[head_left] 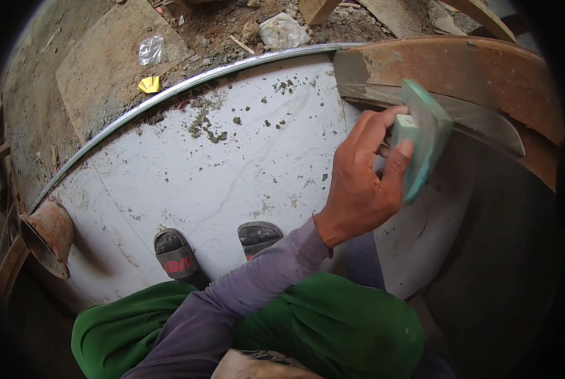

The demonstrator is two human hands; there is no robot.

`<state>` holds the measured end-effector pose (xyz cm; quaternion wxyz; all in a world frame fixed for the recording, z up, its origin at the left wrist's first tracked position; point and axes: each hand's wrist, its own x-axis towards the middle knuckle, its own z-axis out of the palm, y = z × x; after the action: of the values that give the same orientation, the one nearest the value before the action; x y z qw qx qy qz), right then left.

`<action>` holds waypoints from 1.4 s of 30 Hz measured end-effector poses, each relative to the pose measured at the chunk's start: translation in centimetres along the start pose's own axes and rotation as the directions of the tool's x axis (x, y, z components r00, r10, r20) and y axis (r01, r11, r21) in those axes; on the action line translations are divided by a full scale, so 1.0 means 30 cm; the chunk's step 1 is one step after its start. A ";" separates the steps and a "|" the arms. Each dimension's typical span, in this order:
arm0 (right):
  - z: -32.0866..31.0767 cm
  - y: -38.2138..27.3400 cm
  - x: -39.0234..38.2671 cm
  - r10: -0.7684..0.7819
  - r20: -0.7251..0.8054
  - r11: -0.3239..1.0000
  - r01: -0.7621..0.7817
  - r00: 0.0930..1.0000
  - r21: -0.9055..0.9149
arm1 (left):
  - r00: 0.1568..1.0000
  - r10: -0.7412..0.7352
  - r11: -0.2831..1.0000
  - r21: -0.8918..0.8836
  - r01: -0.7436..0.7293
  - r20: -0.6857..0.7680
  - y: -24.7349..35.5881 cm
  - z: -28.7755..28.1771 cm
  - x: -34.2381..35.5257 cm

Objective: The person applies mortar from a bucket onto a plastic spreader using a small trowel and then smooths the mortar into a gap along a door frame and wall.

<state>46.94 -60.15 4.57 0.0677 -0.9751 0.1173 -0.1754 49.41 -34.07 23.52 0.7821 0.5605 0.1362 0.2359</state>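
Observation:
My left hand (364,177) grips a pale green, flat plastic tool (431,139) by its white block (405,126), fingers wrapped round it and thumb along it. The tool is tilted up beside a curved brown wooden board (459,69) with a grey strip (503,132) along its lower edge. A white marbled tile floor (232,158), speckled with grey crumbs, lies below. Part of a darker sleeve (361,265) shows behind my left forearm; my right hand is hidden.
A metal trim (187,82) curves along the tiles; beyond it are rubble, a dusty sheet (105,88), plastic bags (282,31) and a yellow scrap (148,84). A rusty cone-shaped vessel (48,230) stands at left. My feet in black slides (175,252) rest on the tiles.

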 end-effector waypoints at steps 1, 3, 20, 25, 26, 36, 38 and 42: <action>0.002 0.003 0.004 -0.007 -0.009 1.000 0.007 1.000 0.006 | 0.985 -0.166 0.982 -0.098 0.162 -0.035 -0.076 -0.020 -0.005; 0.028 -0.041 -0.028 0.008 0.026 0.999 -0.010 1.000 0.045 | 0.925 -0.372 0.919 -0.172 0.356 -0.076 -0.196 -0.110 0.018; -0.028 -0.092 -0.003 0.018 0.030 0.999 -0.019 0.999 0.050 | 0.898 -0.435 0.896 -0.128 0.425 -0.067 -0.417 -0.203 0.265; -0.017 -0.110 -0.010 0.042 0.035 0.999 -0.043 0.999 0.028 | 0.905 -0.424 0.863 -0.288 0.416 0.038 -0.310 -0.197 0.275; -0.020 -0.095 -0.011 0.040 0.038 0.999 -0.040 0.998 0.019 | 0.916 -0.395 0.868 -0.297 0.399 0.076 -0.277 -0.179 0.269; -0.016 -0.076 -0.001 -0.017 0.011 0.999 0.016 1.000 0.033 | 0.869 -0.489 0.810 -0.406 0.424 -0.069 -0.313 -0.321 0.215; -0.020 -0.078 -0.004 -0.024 0.029 0.999 0.022 0.999 0.042 | 0.867 -0.495 0.811 -0.383 0.442 -0.049 -0.348 -0.313 0.194; -0.014 -0.085 -0.009 0.009 0.033 0.999 -0.011 0.999 0.037 | 0.871 -0.489 0.829 -0.331 0.450 -0.039 -0.410 -0.272 0.203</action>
<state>47.07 -57.68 5.33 0.0885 -0.9758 0.1178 -0.1613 53.35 -27.48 9.52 0.8845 0.3638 0.2784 0.0884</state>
